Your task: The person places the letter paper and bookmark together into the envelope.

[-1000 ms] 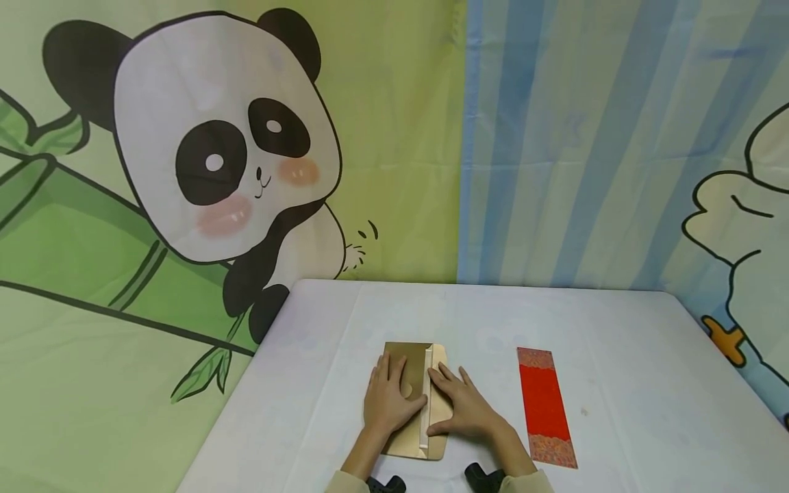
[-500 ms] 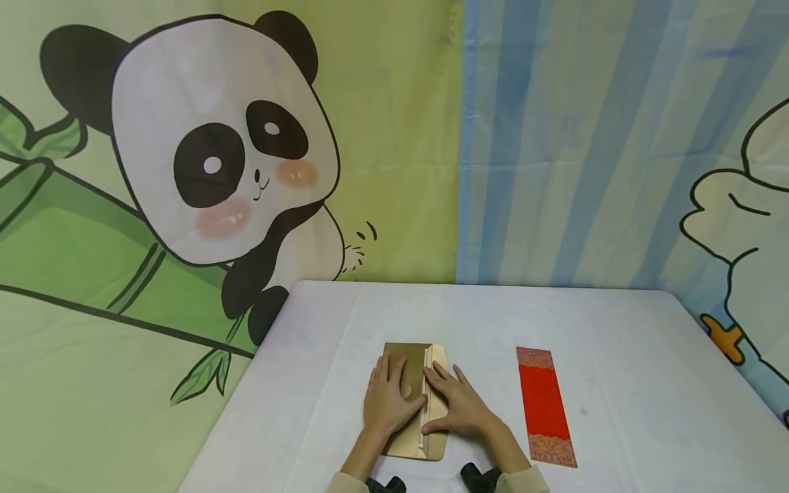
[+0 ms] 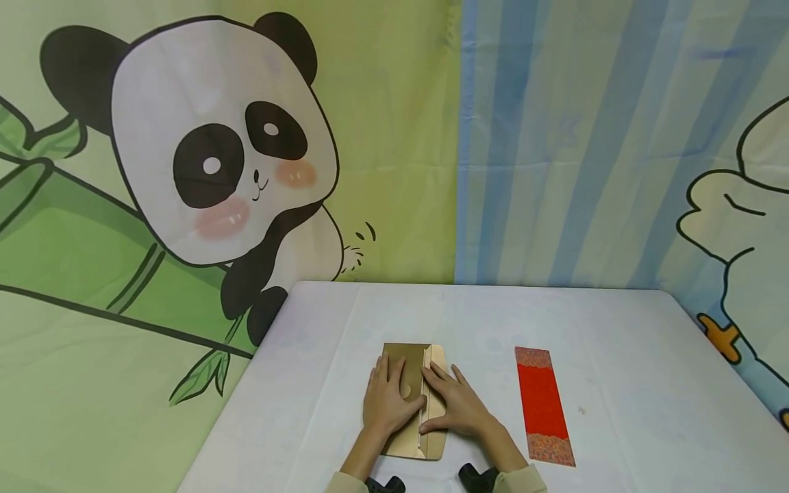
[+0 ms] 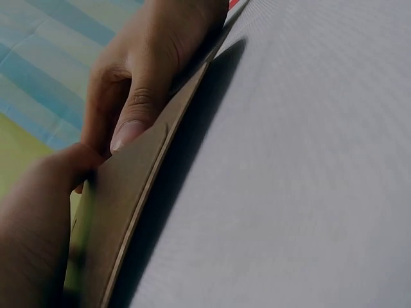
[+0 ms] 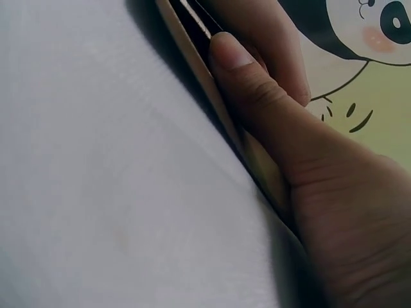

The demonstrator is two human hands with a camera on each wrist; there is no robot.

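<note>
A gold paper envelope point(image 3: 409, 350) lies lengthwise on the white table, its long flap point(image 3: 438, 357) along the right side. My left hand point(image 3: 387, 407) rests flat on the envelope's body, fingers spread and pointing away, thumb reaching toward the flap's fold. On the flap lies my right hand point(image 3: 464, 409), fingertips and thumb extended against the strip beside the fold. In the left wrist view the envelope's near edge point(image 4: 122, 192) stands slightly off the table, casting a shadow. The right wrist view shows my right thumb point(image 5: 247, 80) pressing at the flap; the other fingertips are partly hidden there.
A red paper piece point(image 3: 542, 404) with patterned ends lies to the right of my hands. Behind the white table point(image 3: 622, 356) hangs a cloth with a printed panda point(image 3: 228, 150). Black wrist mounts point(image 3: 477, 478) sit at the table's near side.
My right hand has slid slightly left, toward the envelope's fold, and the white strip there shows narrower. My left hand has stayed in place.
</note>
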